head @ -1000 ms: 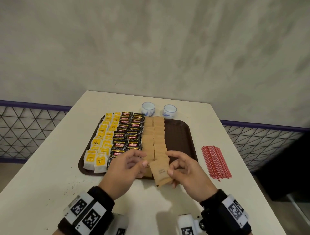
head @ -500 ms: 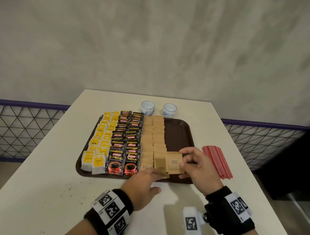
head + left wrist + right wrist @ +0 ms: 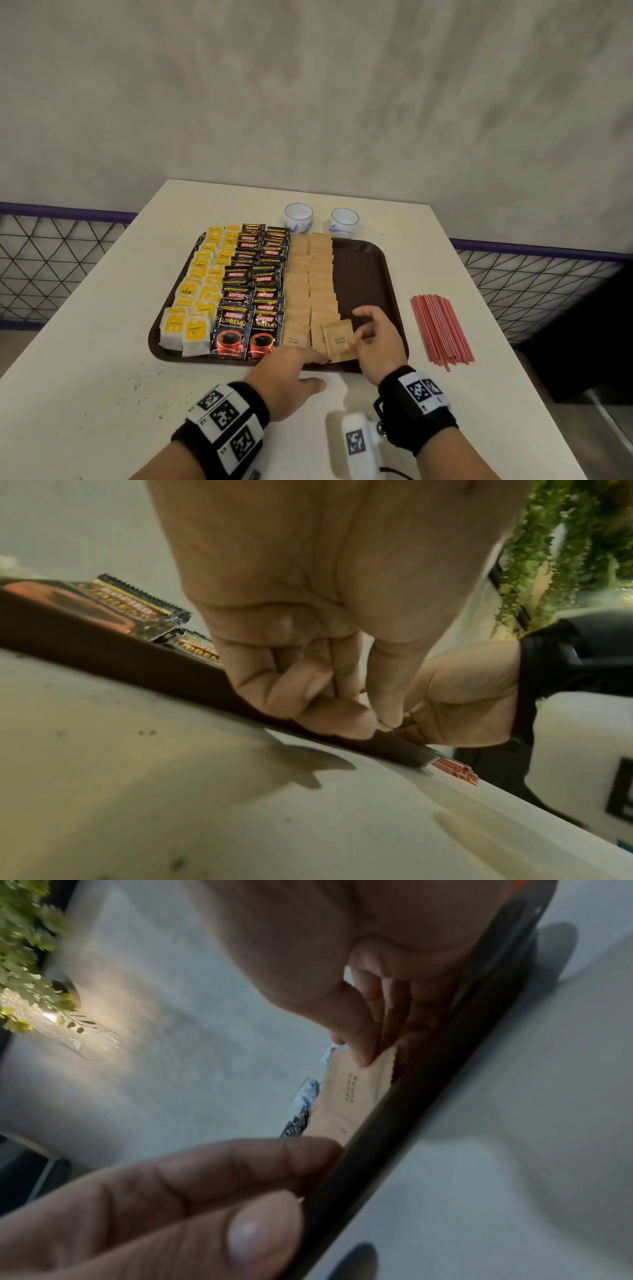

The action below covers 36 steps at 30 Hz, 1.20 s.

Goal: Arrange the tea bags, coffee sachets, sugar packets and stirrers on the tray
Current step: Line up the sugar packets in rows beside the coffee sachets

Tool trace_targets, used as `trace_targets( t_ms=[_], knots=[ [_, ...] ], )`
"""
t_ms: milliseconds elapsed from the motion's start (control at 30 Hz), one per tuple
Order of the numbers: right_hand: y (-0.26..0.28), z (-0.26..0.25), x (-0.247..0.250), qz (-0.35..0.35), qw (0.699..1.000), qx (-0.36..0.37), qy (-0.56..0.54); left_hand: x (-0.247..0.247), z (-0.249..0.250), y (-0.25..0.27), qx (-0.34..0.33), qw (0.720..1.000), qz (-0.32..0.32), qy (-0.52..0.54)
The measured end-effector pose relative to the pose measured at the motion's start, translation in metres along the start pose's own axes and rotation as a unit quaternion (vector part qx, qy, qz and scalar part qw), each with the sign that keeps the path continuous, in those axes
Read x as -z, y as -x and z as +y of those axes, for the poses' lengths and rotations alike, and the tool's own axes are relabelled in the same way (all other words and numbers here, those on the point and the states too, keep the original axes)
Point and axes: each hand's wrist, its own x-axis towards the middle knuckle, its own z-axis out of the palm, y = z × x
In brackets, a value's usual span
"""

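A brown tray (image 3: 363, 281) holds columns of yellow tea bags (image 3: 202, 291), black coffee sachets (image 3: 253, 284) and tan sugar packets (image 3: 310, 284); its right strip is bare. My right hand (image 3: 370, 339) pinches one sugar packet (image 3: 337, 341) by its right edge, low over the tray's near end beside the second sugar column. In the right wrist view the thumb presses on that packet (image 3: 352, 1093). My left hand (image 3: 294, 366) sits at the near rim, thumb and forefinger pinching the packet's near-left corner (image 3: 383, 725). Red stirrers (image 3: 442, 329) lie bundled on the table, right of the tray.
Two small white-and-blue cups (image 3: 298, 217) (image 3: 344, 222) stand behind the tray. The white table (image 3: 102, 394) ends close on the right past the stirrers. A grey wall and mesh railing lie beyond it.
The sugar packet went from in front of the tray to over its near end, then settled lower and leftward. My left hand dropped back to the near rim.
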Motion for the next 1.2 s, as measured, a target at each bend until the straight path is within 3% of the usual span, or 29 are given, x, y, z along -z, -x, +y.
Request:
trace_targets(
  t_ms=[200, 433, 867, 1200],
  knots=[
    [0.005, -0.001, -0.004, -0.009, 0.999, 0.007, 0.039, 0.006, -0.005, 0.0, -0.006, 0.996, 0.08, 0.027],
    [0.004, -0.006, -0.004, -0.076, 0.99, -0.028, 0.113, 0.005, 0.006, -0.003, 0.003, 0.996, 0.03, -0.079],
    [0.003, -0.008, -0.009, -0.101, 0.988, -0.038, 0.108, 0.009, 0.01, -0.005, -0.018, 0.999, 0.036, -0.003],
    [0.004, -0.007, -0.008, -0.101, 0.987, -0.019, 0.121, 0.007, 0.009, -0.001, -0.026, 0.998, 0.06, -0.006]
  ],
)
